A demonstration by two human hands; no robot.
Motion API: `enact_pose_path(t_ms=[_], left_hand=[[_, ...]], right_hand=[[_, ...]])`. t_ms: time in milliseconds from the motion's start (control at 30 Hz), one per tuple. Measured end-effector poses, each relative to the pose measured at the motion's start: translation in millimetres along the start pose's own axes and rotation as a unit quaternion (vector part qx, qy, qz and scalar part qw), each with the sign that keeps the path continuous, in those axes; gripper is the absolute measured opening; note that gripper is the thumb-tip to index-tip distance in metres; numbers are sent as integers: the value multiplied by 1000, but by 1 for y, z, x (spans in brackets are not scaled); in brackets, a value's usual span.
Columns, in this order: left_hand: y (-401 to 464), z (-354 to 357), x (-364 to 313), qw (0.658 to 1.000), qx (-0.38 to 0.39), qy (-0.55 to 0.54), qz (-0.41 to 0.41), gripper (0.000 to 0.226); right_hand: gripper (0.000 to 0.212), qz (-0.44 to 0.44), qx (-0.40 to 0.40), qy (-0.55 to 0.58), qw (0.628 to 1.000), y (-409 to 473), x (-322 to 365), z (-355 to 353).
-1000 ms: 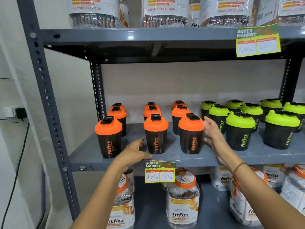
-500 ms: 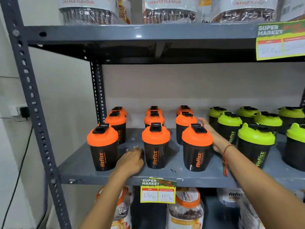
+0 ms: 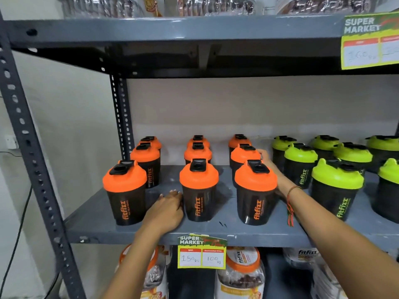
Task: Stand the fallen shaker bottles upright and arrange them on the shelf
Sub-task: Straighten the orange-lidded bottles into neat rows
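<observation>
Nine orange-lidded bottles stand upright on the grey shelf, set out in three columns of three running front to back. To their right, green-lidded bottles stand upright too, in similar columns that run off the right edge of the view. All have dark bodies with "fitfizz" printed up the side (orange letters on the orange ones, green on the green ones).

The left hand rests palm down on the shelf between the front left bottle and the front middle one, fingers spread flat and gripping nothing; its thumb side lies against the base of the middle bottle. The right hand reaches in between the right orange column and the nearest green column. Its fingertips lie on the lid of the second orange bottle in that column, while the palm is hidden behind the front right bottle, so I cannot tell whether it grips anything. A red and green thread hangs from that wrist.

A yellow price tag hangs from the shelf's front edge, reading 150 and 100. Jars with orange lids sit on the shelf below, and another tag is fixed to the shelf above.
</observation>
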State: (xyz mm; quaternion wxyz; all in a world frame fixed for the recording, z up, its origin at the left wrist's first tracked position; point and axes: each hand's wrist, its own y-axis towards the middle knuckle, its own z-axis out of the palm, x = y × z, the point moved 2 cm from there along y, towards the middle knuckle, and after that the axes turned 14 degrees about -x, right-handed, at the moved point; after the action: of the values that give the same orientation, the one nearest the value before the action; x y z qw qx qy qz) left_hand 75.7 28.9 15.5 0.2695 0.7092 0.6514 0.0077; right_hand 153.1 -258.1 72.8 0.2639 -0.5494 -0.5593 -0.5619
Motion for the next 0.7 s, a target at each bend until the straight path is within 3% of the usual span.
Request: enact_pose_path(t_ms=[200, 300, 333, 500, 567, 700], left_hand=[[0, 1, 1, 1000, -3, 3, 5, 52], [1, 3, 2, 1000, 3, 8, 8, 53], [1, 3, 3, 1000, 4, 8, 7, 53], [0, 3, 3, 1000, -14, -3, 17, 53], [-1, 3, 4, 999, -19, -9, 24, 54], [-2, 3, 5, 999, -27, -16, 30, 56]], right_hand=[[58, 31, 15, 0, 999, 15, 0, 1], [102, 19, 56, -17, 998, 26, 11, -9], [105, 8, 56, -4, 998, 32, 17, -16], [65, 30, -26, 188, 981, 71, 60, -34], [55, 10, -52, 150, 987, 88, 67, -26], [53, -32, -55, -50, 997, 129, 58, 8]])
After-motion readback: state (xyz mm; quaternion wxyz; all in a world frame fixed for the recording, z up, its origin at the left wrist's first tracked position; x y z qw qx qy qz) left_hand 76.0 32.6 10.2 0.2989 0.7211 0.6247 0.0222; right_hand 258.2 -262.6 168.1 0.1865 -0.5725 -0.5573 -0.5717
